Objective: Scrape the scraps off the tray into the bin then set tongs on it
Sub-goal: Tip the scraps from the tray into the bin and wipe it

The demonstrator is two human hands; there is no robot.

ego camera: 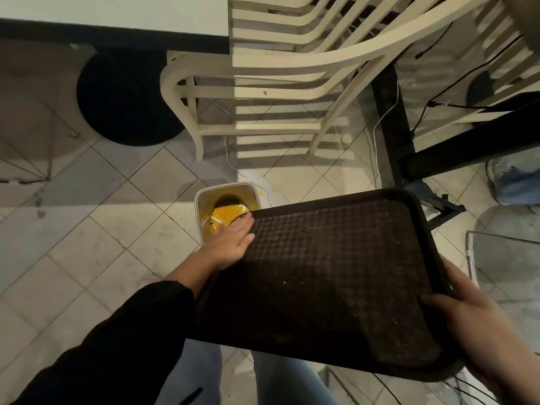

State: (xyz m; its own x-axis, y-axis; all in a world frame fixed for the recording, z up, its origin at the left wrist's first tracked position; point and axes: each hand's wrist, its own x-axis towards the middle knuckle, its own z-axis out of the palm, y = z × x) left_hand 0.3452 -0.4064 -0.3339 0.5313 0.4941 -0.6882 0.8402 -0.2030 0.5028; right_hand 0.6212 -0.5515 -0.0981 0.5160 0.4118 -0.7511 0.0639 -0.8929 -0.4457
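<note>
Holding entry, one tray (336, 273): dark, textured, rectangular, carried in the air over a tiled floor in front of the person. Long axis: roughly across the body, left to right, as far as the wide lens lets one judge. Far-left corner points at the bin (201, 200) and overlaps its near rim in view; whether that corner dips lower cannot be told for sure. Right hand (473, 325): at the near-right corner, thumb curled over the rim, gripping the tray. Left hand (230, 239): flat, fingers straight and together, palm down on the far-left corner, fingertips at the edge nearest the bin. Bin: small, pale, square-mouthed, on the floor just beyond and left of the tray, holding yellow scraps (226, 214). Tray surface: a few pale specks (285, 283), otherwise looking nearly bare. Judgement: scraping is close to done; any last sweep runs from the right toward the far-left corner, and the left hand is the nearer one for it. Tongs: not in view. Also present: slatted chairs (263, 92) beyond the bin.
</note>
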